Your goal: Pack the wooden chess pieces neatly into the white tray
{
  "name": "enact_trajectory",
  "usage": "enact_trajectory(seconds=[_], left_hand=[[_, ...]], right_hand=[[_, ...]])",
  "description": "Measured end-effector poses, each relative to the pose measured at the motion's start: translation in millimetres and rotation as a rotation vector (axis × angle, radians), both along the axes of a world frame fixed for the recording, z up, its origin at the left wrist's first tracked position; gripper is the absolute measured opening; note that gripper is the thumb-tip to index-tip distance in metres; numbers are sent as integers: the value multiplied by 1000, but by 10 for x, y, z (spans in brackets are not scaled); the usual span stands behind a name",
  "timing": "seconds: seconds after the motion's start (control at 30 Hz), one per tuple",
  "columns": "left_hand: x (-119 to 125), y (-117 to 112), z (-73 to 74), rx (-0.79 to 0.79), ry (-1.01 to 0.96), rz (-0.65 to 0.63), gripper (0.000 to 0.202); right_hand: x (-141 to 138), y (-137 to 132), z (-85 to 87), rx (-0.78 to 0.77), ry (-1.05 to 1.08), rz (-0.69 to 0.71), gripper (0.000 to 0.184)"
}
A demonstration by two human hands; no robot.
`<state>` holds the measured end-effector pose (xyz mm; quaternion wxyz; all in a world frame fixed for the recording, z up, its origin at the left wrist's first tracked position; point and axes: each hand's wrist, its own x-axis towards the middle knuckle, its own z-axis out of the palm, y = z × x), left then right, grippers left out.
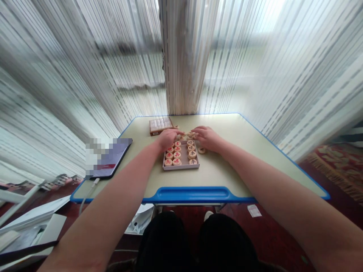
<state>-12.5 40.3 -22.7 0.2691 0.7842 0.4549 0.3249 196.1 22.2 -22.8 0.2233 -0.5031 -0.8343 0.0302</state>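
Note:
A shallow open box point(181, 167) sits on the desk with xiangqi pieces in it. Red-marked xiangqi pieces point(177, 155) fill two columns on its left, and black-marked xiangqi pieces point(192, 154) stand in one column on its right. Between them a strip of bare box floor shows. My left hand point(168, 138) reaches over the box's back left corner, fingers stretched out. At the back right, my right hand point(208, 138) has its fingers extended over loose xiangqi pieces point(182, 137) behind the box. Whether the fingertips touch them is unclear. Another loose piece point(201, 150) lies right of the box.
A brown box lid point(160, 125) lies at the desk's back left. Near the left edge rests a tablet point(113, 158) with a charging cable point(95, 182). The desk point(241, 158) has a blue rim and front tray point(193, 193). Curtains point(187, 56) hang behind it.

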Motion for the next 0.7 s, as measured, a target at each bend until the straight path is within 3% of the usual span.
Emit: enact_trajectory(seconds=[0.1, 0.27, 0.47, 0.7], left_hand=[[29, 4, -28, -156, -160, -72, 46], [51, -13, -19, -345, -364, -63, 45], [43, -19, -31, -423, -307, -36, 55], [9, 80, -119, -317, -260, -28, 58]], right_hand=[[-22, 44, -34, -51, -35, 37, 36], [-22, 58, -21, -36, -6, 22, 36], [33, 75, -46, -66, -82, -111, 35], [12, 61, -73, -98, -103, 45, 38]])
